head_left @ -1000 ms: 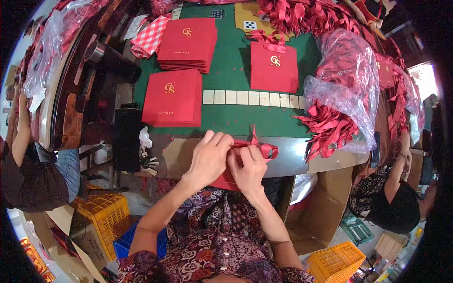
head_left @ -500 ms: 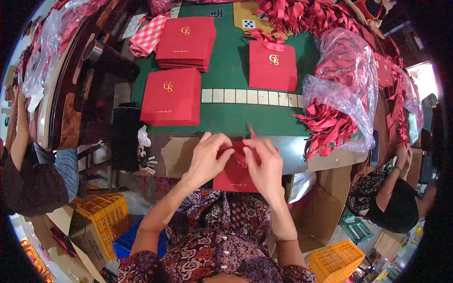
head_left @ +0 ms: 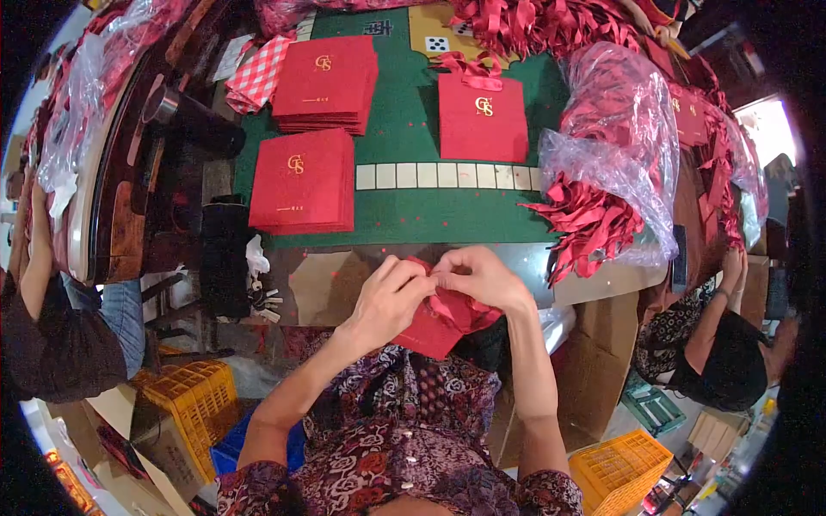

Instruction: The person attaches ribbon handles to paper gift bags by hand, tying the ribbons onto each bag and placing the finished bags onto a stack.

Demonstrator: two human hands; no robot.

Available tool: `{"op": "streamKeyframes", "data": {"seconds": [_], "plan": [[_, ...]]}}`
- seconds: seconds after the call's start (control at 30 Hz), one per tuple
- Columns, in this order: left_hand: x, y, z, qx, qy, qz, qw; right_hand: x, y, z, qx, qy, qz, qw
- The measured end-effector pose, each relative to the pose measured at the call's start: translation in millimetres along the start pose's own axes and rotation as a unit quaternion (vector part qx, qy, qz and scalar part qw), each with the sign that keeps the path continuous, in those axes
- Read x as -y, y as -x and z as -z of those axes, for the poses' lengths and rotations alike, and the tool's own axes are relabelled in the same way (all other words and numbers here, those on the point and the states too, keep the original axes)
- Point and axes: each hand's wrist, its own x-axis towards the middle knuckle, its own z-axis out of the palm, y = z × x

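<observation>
At the table's near edge, a red paper bag (head_left: 428, 334) with gold print hangs tilted between my hands. My left hand (head_left: 391, 299) is closed, its fingers pinching the bag's top edge. My right hand (head_left: 482, 279) is closed too, thumb and fingers pinched at the same top edge, close to my left fingertips. A red ribbon (head_left: 471, 315) loops down from the bag below my right hand. What exactly lies between the right fingertips is hidden.
Two stacks of flat red bags, a front stack (head_left: 301, 182) and a back stack (head_left: 325, 84), lie left on the green tabletop (head_left: 404, 206). A bag with ribbon handles (head_left: 482, 119) lies beyond. Right, a plastic sack (head_left: 621, 155) spills red ribbons. Co-workers sit on both sides.
The bag has tilted and swung, and its ribbon now hangs in a loop below my right hand. My hands have drawn together at its top edge. The view has shifted slightly.
</observation>
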Motion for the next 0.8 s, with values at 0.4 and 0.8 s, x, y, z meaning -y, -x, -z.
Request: {"op": "streamKeyframes", "data": {"seconds": [0.4,0.8], "plan": [[-6,-1,0,-0.006,0.044,0.094,0.995,-28,-16,-14,-0.223,-0.071,-0.006,0.972],[14,-14,-2,-0.022,-0.052,0.229,0.972,-2,8,-11,-0.320,0.168,-0.030,0.932]]}}
